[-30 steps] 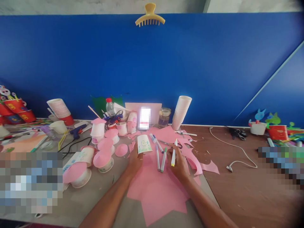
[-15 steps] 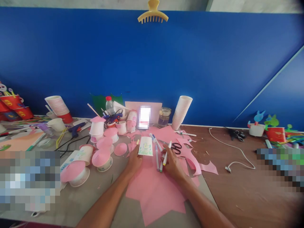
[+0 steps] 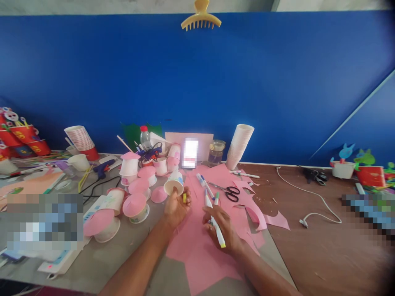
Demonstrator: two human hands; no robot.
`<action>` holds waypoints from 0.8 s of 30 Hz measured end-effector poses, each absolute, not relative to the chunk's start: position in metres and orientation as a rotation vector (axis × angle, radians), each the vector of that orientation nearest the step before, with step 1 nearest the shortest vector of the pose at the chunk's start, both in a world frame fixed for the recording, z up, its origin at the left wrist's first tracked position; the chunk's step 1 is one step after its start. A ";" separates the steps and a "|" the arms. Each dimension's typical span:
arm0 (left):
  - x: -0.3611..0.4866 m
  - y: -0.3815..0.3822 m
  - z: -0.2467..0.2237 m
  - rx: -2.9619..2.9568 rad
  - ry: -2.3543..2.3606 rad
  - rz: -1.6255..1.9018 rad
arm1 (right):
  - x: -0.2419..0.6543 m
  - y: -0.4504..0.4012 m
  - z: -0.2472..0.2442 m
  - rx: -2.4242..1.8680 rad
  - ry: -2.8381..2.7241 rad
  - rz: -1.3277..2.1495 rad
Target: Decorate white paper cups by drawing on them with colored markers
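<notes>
My left hand [image 3: 177,209] is closed around a white paper cup [image 3: 176,177], tilted so its open mouth faces me, with a thumb at the rim. Colored drawing shows on the cup's upper side. A small yellow marker cap [image 3: 184,198] is tucked in the same hand's curled fingers. My right hand [image 3: 224,229] grips a white marker [image 3: 218,231] whose yellow end points down toward me. Just beyond that hand, several other markers [image 3: 207,187] lie on pink paper [image 3: 203,255]. Black-handled scissors [image 3: 232,194] rest to their right.
Several cups with pink cone tops [image 3: 135,204] stand at left. Behind are a lit phone [image 3: 190,153], a glass jar [image 3: 216,153] and a leaning cup stack [image 3: 240,146]. A glue gun [image 3: 103,167] lies further left; a white cable [image 3: 317,195] lies right.
The cup has moved left and turned, so its duck drawing no longer faces me and its mouth does. My right hand moved closer to me, and the marker's yellow end now points downward.
</notes>
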State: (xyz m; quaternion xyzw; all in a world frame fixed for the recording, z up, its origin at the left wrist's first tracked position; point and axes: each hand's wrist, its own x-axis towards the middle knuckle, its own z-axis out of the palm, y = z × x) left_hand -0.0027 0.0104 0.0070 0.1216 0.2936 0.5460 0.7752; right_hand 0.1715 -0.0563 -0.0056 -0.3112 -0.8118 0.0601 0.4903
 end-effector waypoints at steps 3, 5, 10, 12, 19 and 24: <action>-0.003 0.013 0.006 0.221 0.637 1.205 | 0.168 -0.059 -0.003 -0.692 -2.014 0.172; -0.002 0.013 0.007 0.204 0.627 1.203 | 0.167 -0.059 0.000 -0.654 -2.043 0.176; 0.001 0.008 0.008 0.306 0.635 1.170 | 0.163 -0.060 0.002 -0.632 -2.072 0.199; 0.003 0.006 0.005 0.436 0.673 1.110 | 0.163 -0.059 -0.002 -0.673 -2.017 0.173; 0.005 0.000 -0.013 0.829 0.772 1.053 | 0.170 -0.054 -0.016 -0.919 -1.798 0.140; 0.004 -0.007 -0.020 0.975 0.777 0.947 | 0.166 -0.054 -0.020 -0.897 -1.775 0.266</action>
